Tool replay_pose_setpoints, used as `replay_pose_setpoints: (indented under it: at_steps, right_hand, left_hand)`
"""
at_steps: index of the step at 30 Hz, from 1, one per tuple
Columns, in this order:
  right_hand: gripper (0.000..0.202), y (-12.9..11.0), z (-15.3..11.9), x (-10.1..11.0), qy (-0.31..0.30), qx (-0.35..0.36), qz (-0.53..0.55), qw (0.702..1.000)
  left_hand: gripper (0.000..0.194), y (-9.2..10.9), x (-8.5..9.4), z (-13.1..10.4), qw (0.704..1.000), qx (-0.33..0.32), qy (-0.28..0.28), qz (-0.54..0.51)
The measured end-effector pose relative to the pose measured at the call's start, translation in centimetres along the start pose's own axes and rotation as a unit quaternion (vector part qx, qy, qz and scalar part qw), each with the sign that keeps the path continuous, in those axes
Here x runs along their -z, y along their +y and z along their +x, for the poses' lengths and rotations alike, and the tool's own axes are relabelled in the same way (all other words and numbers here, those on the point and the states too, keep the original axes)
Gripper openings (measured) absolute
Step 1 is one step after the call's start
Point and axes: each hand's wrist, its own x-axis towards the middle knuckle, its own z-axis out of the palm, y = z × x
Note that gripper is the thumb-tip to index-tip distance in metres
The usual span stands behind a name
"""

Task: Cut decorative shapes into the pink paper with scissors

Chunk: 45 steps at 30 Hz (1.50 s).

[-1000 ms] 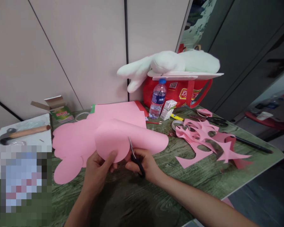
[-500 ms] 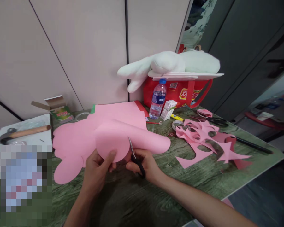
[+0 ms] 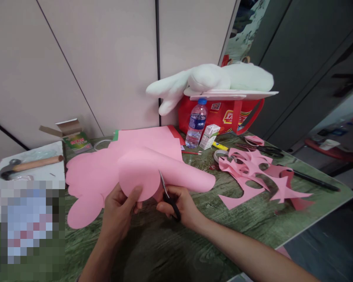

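Pinched between the thumb and fingers of my left hand (image 3: 122, 205) is a sheet of pink paper (image 3: 141, 176), its near part a rounded lobe and its far side curling off to the right. My right hand (image 3: 179, 205) grips black-handled scissors (image 3: 172, 203) by the loops. Their blades point up and away, against the right edge of the rounded lobe. Part of the blades is hidden by the paper. Left of my hands lie rounded pink cutouts (image 3: 86, 174) on the green table (image 3: 147, 250).
Pink scraps (image 3: 247, 172) lie to the right, with a black pen (image 3: 312, 180) and dark scissors (image 3: 267, 149) close by. Behind stand a water bottle (image 3: 196, 123), a small white box (image 3: 209, 137) and a red bag (image 3: 185, 111). A hammer (image 3: 35, 164) rests at left.
The curled right end of the pink sheet has shifted slightly to the right. The lobe and scissors have moved very slightly; both hands keep their hold.
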Motion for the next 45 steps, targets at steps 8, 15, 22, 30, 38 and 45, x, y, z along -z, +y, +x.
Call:
replay_pose_setpoints:
  at_steps: [8,15,22,30,38,45]
  right_hand:
    - [0.050,0.5,0.0,0.0,-0.002,0.004,0.001,1.000]
    - [0.046,1.2,-0.1,-0.3,-0.008,0.019,0.025,0.999]
    - [0.042,1.8,-0.6,-0.9,-0.041,0.066,0.059,0.995]
    - [0.051,2.4,-0.4,-0.6,0.035,0.055,-0.010,0.998]
    - [0.053,1.7,0.1,-0.4,-0.011,0.023,0.035,0.999]
    - [0.055,1.9,0.0,-0.3,-0.036,0.044,0.023,0.998]
  left_hand:
    - [0.030,-0.1,0.0,0.1,1.000,-0.004,0.008,-0.021]
    - [0.038,-0.6,-0.4,-0.3,0.999,0.018,-0.011,-0.034]
    - [0.045,-1.2,-0.7,-0.6,0.996,0.087,-0.037,-0.002]
    - [0.054,-0.8,0.2,-0.3,0.991,0.069,-0.021,0.115]
    - [0.055,-0.2,0.0,-0.2,0.984,0.111,-0.046,0.135]
    - [0.054,-0.3,0.1,-0.2,0.981,0.109,-0.052,0.152]
